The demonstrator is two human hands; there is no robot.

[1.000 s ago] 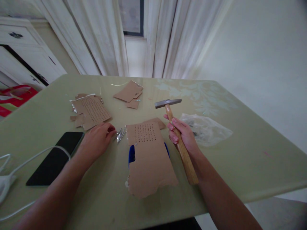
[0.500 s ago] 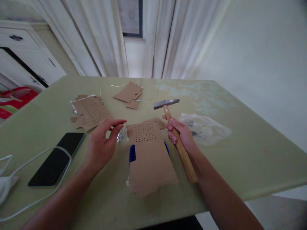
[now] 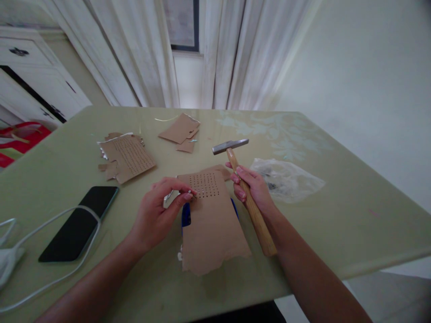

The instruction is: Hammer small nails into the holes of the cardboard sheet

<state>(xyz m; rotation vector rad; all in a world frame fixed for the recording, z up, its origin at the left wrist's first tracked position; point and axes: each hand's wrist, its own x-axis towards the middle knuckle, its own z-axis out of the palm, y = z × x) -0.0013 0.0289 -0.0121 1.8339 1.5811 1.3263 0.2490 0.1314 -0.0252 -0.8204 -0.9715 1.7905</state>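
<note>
My left hand [image 3: 164, 206] pinches a small nail [image 3: 190, 192] between thumb and fingertips, over the left edge of a cardboard piece [image 3: 215, 233]. Rows of punched holes cover the far part of this cardboard, and the nail is close to the nearest row. Whether its tip touches the cardboard I cannot tell. Blue parts [image 3: 186, 214] of something underneath stick out on both sides. My right hand [image 3: 251, 184] is closed round the wooden handle of a hammer [image 3: 254, 211], its metal head raised beyond the fingers. Behind my left fingers, more nails are mostly hidden.
At the left lie a phone [image 3: 79, 224] and a white cable [image 3: 50, 277]. Another holed cardboard piece [image 3: 129, 157] and some torn scraps [image 3: 180, 128] lie farther back. A clear plastic bag [image 3: 292, 179] with dark contents is right of the hammer. Curtains hang beyond the table [image 3: 343, 215].
My left hand has moved right and nearer, from beside the loose nails to above the cardboard, with a nail now visible in its fingers. The hammer has barely shifted.
</note>
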